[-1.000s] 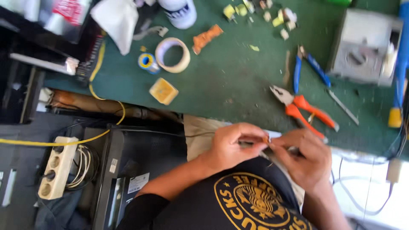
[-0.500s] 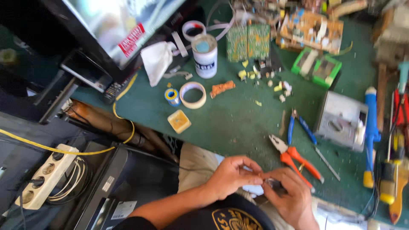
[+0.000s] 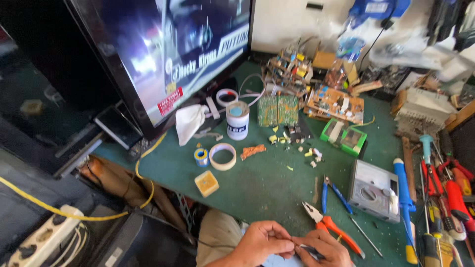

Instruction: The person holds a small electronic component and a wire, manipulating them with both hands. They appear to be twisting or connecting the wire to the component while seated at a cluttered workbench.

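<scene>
At the near edge of the green bench (image 3: 257,183), the left hand (image 3: 260,242) pinches its fingertips shut on a small dark part (image 3: 309,250) (too small to identify), which lies between both grips. The right hand (image 3: 324,247), touching the left, closes its fingers on the same part. Just beyond lie orange-handled pliers (image 3: 331,227), then blue-handled cutters (image 3: 336,195) and a grey meter (image 3: 373,190).

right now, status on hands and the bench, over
Left hand and right hand pinched together on a small dark part. Orange pliers just beyond right hand. Nothing between.
</scene>
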